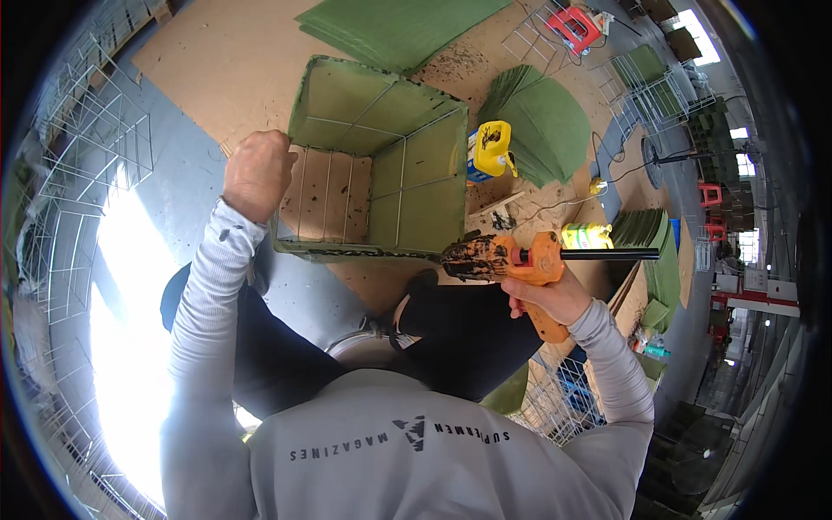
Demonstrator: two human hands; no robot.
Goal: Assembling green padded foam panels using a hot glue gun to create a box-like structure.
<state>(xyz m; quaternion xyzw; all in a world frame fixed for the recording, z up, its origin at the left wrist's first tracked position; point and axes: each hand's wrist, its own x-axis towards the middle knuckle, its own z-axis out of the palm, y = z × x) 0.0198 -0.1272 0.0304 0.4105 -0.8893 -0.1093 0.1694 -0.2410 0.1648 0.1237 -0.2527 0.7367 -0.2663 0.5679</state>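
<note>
Green-lined wire basket (373,165) rests on brown board (225,61); left hand (257,173) fists its near-left rim, right hand (555,299) clasps an orange glue gun (520,260) beside its near-right corner.

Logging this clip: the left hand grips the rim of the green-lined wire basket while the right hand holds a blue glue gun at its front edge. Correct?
Not quite. The head view shows the glue gun is orange, not blue. The rest holds: the left hand grips the rim of the green-lined wire basket, and the right hand holds the gun at its front edge.
</note>
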